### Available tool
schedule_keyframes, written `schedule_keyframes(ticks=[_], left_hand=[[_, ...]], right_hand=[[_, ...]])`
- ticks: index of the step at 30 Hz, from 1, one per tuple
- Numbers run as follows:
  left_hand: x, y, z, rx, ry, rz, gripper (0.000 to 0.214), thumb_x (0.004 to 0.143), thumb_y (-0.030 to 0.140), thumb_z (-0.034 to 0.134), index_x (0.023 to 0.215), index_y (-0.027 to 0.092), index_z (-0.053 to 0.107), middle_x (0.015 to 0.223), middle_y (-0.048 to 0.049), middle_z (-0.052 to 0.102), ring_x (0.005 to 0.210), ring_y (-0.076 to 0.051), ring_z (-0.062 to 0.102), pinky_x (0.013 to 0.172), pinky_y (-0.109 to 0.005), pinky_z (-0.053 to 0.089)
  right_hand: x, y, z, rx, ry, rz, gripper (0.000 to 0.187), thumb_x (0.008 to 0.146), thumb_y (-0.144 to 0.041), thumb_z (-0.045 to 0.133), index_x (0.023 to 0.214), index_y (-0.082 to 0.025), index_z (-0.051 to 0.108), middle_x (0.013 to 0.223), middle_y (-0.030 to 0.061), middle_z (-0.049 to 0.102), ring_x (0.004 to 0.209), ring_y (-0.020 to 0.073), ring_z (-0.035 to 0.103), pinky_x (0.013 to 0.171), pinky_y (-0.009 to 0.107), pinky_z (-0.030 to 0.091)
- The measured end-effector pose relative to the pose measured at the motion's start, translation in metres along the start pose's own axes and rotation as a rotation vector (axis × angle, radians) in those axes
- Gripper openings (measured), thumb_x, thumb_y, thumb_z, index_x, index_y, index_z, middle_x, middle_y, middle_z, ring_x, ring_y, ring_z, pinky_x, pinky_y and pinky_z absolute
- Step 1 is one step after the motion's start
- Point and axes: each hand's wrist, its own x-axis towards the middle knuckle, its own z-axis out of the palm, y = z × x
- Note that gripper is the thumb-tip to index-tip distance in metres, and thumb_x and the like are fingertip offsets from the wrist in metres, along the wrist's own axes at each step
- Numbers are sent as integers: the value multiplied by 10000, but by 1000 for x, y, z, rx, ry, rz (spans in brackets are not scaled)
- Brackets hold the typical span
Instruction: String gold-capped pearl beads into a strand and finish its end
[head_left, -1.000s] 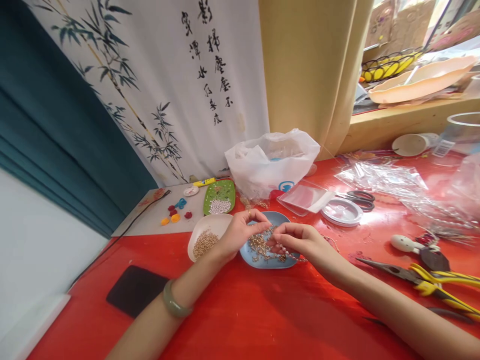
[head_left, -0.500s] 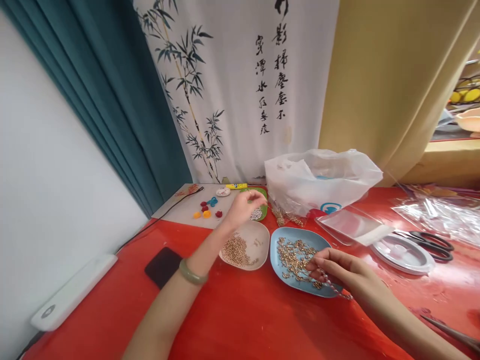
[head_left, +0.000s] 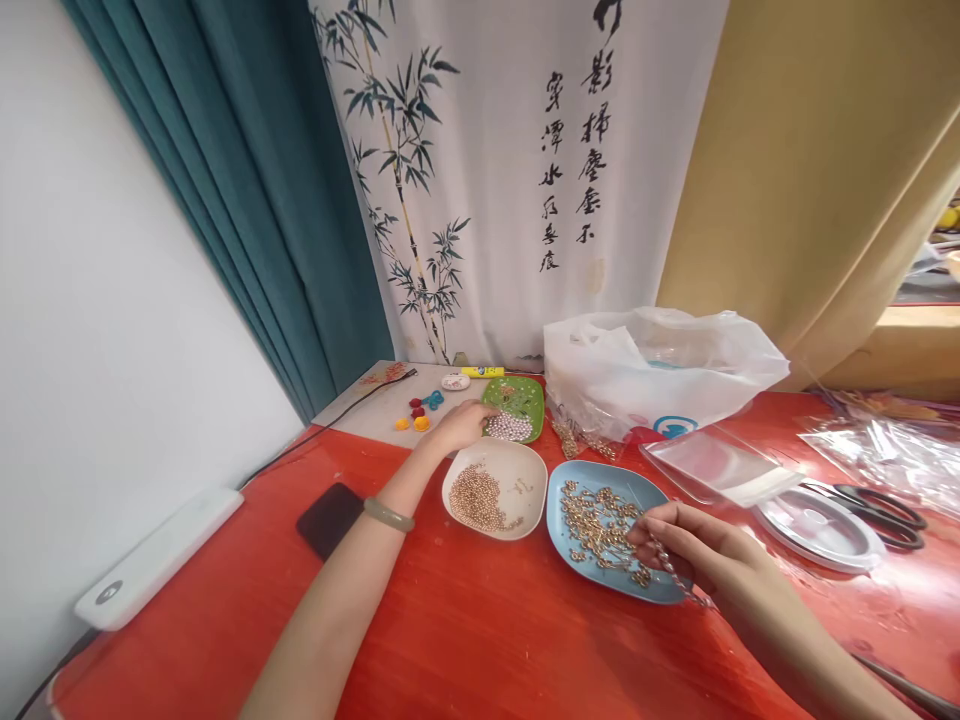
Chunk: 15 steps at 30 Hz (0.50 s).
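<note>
My left hand [head_left: 463, 425], with a green bangle [head_left: 388, 514] on the wrist, reaches over the left side of the green tray [head_left: 534, 405]. Its fingers are drawn together, their tips down by the pale pinkish-white beads [head_left: 511, 427]; what they pinch, if anything, is hidden. Over the right side of the blue tray [head_left: 562, 560], my right hand [head_left: 686, 545] is closed on a bead strand [head_left: 676, 578], whose end hangs below the palm. A thin line like a needle or wire shows above those fingertips. Gold bead pieces [head_left: 600, 525] lie scattered in the blue tray.
A cream dish [head_left: 529, 515] of small gold beads [head_left: 478, 498] sits between my arms. Behind stands a white plastic bag [head_left: 660, 360]. Scissors [head_left: 885, 515], a round lid [head_left: 821, 525] and clear packaging [head_left: 892, 445] lie rightward. A black phone-like object [head_left: 330, 520] rests left.
My left hand has come down from above to the left side of the green tray, at the pale beads. My right hand keeps its hold on the strand. The whole view has shifted slightly.
</note>
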Motion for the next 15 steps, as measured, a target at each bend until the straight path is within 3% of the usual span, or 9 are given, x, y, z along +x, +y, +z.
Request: schedule_keyframes(ticks=[9, 15], left_hand=[[1, 8, -1, 49, 7, 45, 396, 773, 127, 396, 1132, 191, 553, 1268, -47, 470, 1181, -200, 400, 988, -287, 262], [1, 8, 4, 31, -30, 46, 325, 758, 149, 447, 1014, 222, 633, 1093, -33, 613, 1039, -206, 533, 897, -282, 364]], right_hand=[[1, 4, -2, 48, -19, 2, 243, 700, -428, 588, 660, -190, 564, 685, 27, 594, 624, 151, 533, 560, 238, 406], [-1, 2, -1, 85, -28, 3, 238, 702, -425, 590, 669, -192, 551, 715, 27, 600, 635, 150, 545, 557, 233, 411]])
